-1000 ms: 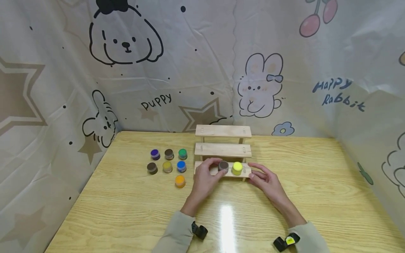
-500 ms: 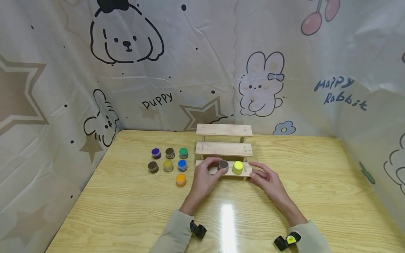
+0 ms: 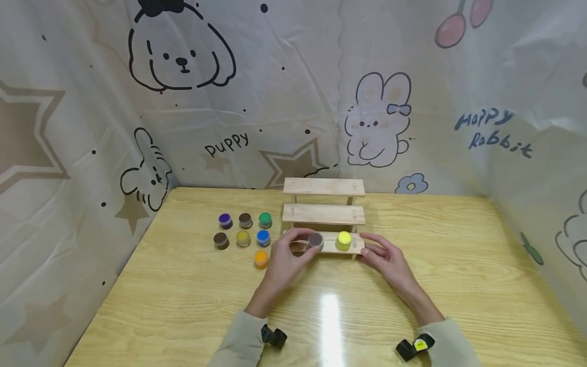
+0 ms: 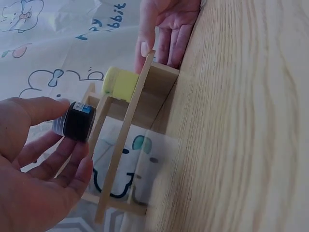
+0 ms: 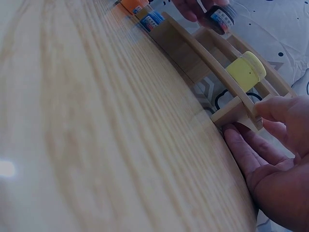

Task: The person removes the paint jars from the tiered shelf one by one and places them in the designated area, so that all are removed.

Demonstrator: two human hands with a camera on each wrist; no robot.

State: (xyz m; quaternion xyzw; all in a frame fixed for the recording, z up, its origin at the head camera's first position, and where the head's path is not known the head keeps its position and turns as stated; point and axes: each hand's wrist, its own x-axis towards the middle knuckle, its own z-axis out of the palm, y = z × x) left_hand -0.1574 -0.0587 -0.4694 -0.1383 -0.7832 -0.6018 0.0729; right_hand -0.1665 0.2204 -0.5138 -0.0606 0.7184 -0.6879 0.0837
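My left hand (image 3: pixel 285 258) pinches a dark-lidded paint jar (image 3: pixel 315 241) between thumb and fingers. In the left wrist view this jar (image 4: pixel 79 122) is tilted and held clear of the shelf board. A yellow paint jar (image 3: pixel 344 241) stands on the lowest step of a three-step wooden rack (image 3: pixel 323 214), right of the held jar. My right hand (image 3: pixel 389 258) grips the right end of that lowest step. The right wrist view shows a digit on the board's end and other fingers (image 5: pixel 246 150) lower, by the support.
Left of the rack, several paint jars stand on the wooden table (image 3: pixel 183 295), among them orange (image 3: pixel 261 259), blue (image 3: pixel 263 238), green (image 3: pixel 265 220) and purple (image 3: pixel 225 220). A printed cloth (image 3: pixel 293 102) hangs behind the table and along its sides.
My left hand has shifted left with the dark-lidded jar, widening the gap to the yellow jar. My right hand stays at the rack's end.
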